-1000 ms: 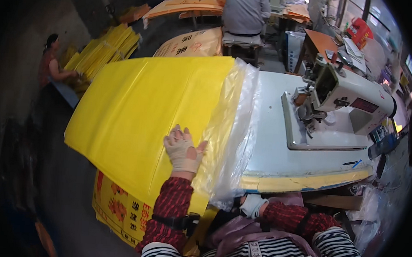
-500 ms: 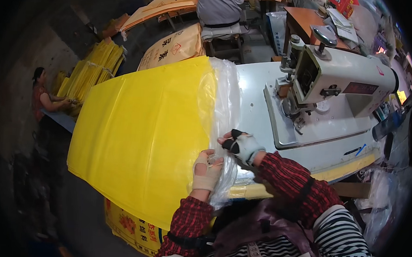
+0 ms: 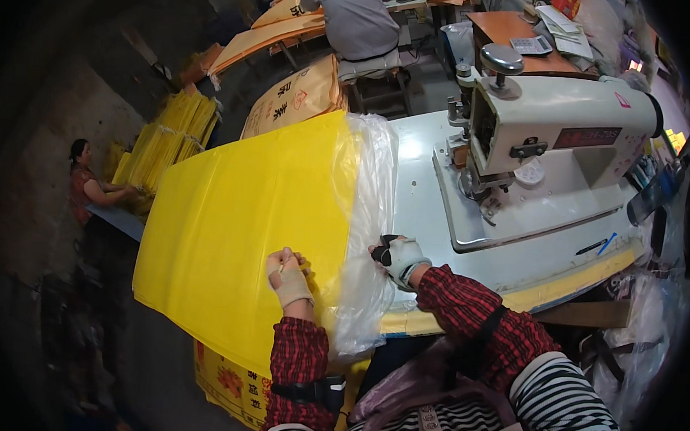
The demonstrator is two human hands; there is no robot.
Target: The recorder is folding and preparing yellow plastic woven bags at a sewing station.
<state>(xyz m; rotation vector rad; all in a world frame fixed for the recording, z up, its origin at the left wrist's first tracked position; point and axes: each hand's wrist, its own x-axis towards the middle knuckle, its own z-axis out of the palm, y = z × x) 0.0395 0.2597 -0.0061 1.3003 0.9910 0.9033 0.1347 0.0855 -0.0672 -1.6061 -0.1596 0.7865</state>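
A stack of flat yellow woven sacks (image 3: pixel 236 210) lies across the left of the work table, with crumpled clear plastic liners (image 3: pixel 375 158) sticking out along its right edge. My left hand (image 3: pixel 288 280), in a beige fingerless wrap, is closed over the yellow surface; its curled fingers hide whatever they may hold. To its right, my right hand (image 3: pixel 402 261), in a pale glove with black finger covers, has its fingers closed at the edge of the clear plastic. Beyond that hand stands a white sewing machine (image 3: pixel 556 125) on its metal base plate.
The pale table (image 3: pixel 419 212) carries a pen (image 3: pixel 591 247) and a blue tool near its front right. Printed yellow sacks (image 3: pixel 231 381) lie below the stack. One person (image 3: pixel 359 21) sits ahead; another (image 3: pixel 97 183) handles yellow bundles (image 3: pixel 170 136) at left.
My left hand has moved left, off the plastic edge and over the yellow sacks. My right hand stays by the plastic, slightly lower. The whole view has shifted a little.
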